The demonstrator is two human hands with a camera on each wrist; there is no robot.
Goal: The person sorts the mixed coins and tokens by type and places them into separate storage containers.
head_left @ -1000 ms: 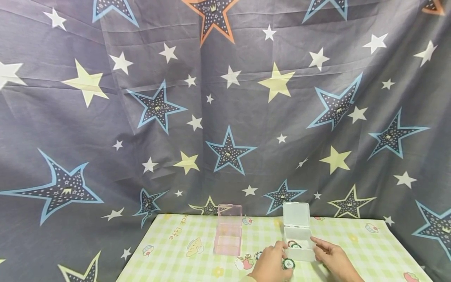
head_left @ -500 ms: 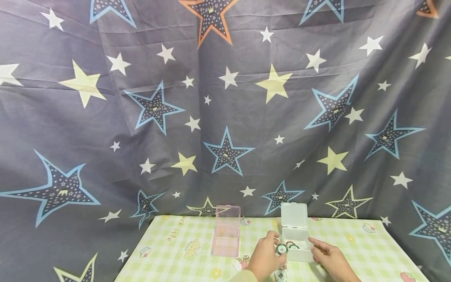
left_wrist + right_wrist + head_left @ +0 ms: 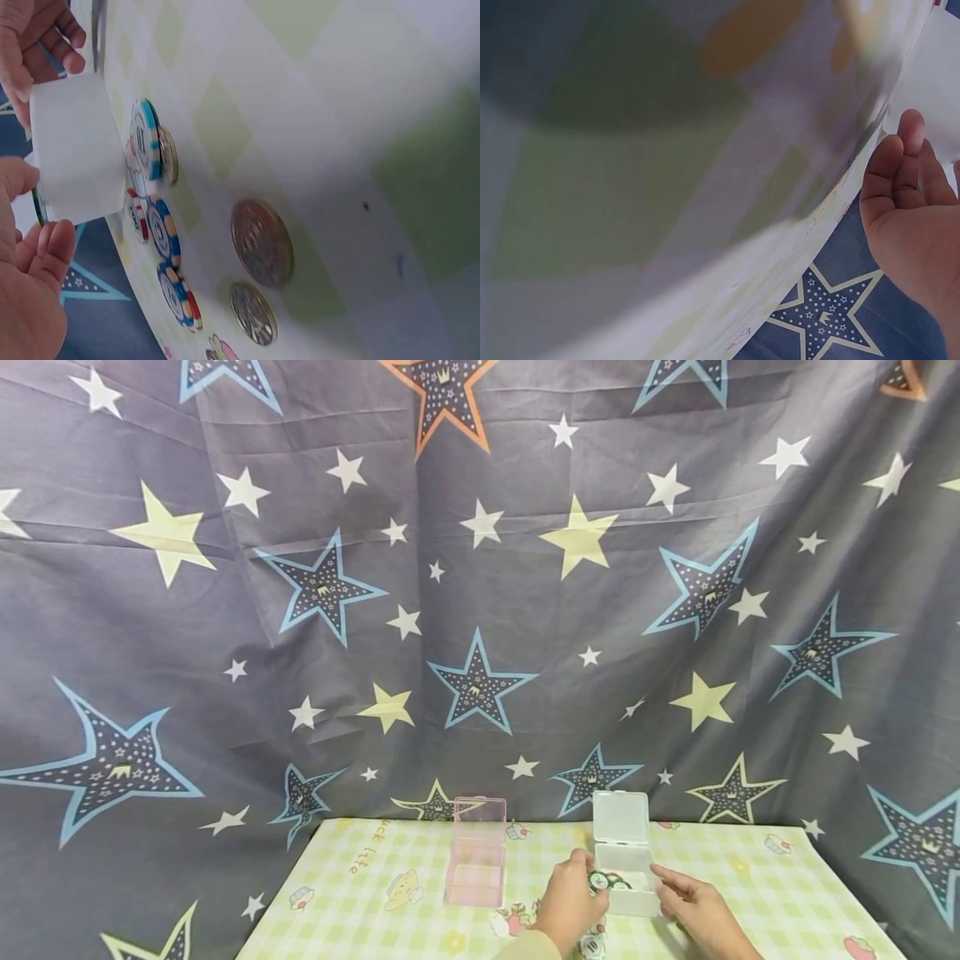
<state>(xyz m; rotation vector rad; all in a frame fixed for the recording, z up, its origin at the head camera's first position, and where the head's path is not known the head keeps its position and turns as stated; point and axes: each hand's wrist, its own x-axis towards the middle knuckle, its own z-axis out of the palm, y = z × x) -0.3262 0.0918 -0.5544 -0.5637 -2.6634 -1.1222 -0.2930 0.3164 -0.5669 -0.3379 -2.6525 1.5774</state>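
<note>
Here, a round green chip [image 3: 598, 882], white-centred.

Left hand [image 3: 567, 897]: thumb and fingers brought together in a pinch, fingers ahead of the thumb.
Left wrist: edged by a pale sleeve [image 3: 529, 947].
Right hand [image 3: 697, 906]: index reaching leftward, other fingers loosely bent.
Spacing: hands near, apart, facing inward.

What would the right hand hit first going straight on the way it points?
The near side wall of the white box. The right hand's fingers look right at it, perhaps touching; the exact gap is hard to judge.
</note>
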